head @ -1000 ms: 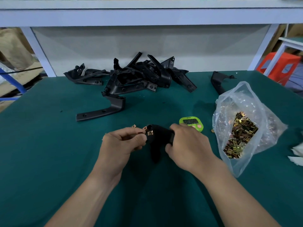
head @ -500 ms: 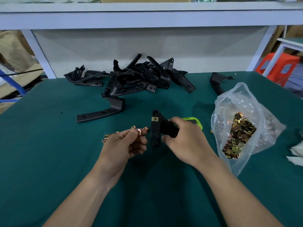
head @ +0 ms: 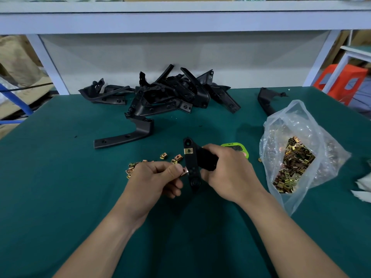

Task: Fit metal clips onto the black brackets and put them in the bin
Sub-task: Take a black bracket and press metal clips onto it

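Observation:
My right hand [head: 226, 173] grips a black bracket [head: 192, 169] upright above the green table; one brass clip [head: 188, 151] sits on its upper arm. My left hand [head: 158, 179] pinches a second metal clip [head: 185, 171] between thumb and forefinger, its edge touching the bracket's left side near the middle. Loose clips [head: 162, 160] lie on the mat just behind my left hand. A pile of black brackets [head: 168, 95] rests at the table's far middle, with one L-shaped bracket [head: 124, 137] lying apart in front of it.
A clear plastic bag [head: 301, 149] of brass clips lies at the right. A green timer [head: 236, 147] sits behind my right hand. Another black bracket [head: 267, 99] lies at the far right. White paper [head: 363, 187] sits at the right edge. No bin is in view.
My right hand turned the bracket upright, showing a fitted clip. My left hand picked a fresh clip and brought it against the bracket's side.

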The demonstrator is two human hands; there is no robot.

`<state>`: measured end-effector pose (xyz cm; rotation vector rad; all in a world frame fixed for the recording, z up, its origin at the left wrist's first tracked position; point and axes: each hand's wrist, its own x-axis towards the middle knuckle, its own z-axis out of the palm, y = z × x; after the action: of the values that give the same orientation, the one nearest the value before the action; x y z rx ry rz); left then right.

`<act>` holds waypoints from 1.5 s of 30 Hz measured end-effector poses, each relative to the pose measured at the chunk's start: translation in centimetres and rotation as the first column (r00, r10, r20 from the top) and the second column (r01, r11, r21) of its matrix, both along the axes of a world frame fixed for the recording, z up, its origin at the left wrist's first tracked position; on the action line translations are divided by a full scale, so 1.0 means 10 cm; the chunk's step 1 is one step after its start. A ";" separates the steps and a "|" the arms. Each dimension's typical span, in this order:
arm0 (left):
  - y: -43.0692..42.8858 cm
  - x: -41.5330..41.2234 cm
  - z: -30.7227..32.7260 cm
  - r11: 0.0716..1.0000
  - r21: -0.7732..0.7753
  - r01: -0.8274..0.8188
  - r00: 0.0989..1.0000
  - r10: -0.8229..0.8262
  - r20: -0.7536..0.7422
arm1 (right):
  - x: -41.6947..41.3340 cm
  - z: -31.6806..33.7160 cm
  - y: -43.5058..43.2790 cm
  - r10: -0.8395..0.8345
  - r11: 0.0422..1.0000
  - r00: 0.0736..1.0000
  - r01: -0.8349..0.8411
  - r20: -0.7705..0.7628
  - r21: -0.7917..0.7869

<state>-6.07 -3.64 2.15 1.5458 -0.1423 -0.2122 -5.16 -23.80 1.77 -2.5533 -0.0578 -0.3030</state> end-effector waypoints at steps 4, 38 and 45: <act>0.03 0.01 -0.01 0.992 0.125 0.010 0.998 -0.019 0.065 | -0.01 0.01 -0.01 0.034 0.999 0.998 -0.035 -0.051 -0.020; -0.14 -0.08 -0.14 0.950 0.225 -0.218 0.970 0.186 0.153 | -0.09 -0.07 0.21 -0.071 0.996 0.995 0.075 0.075 -0.040; -0.22 -0.12 -0.12 0.792 0.492 -0.361 0.925 0.238 0.296 | -0.12 -0.02 0.27 -0.156 0.985 0.984 0.162 0.089 -0.060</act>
<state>-7.25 -5.81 0.95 2.1334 -0.0015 0.1991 -6.38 -21.14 1.53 -2.6160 0.1073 -0.4771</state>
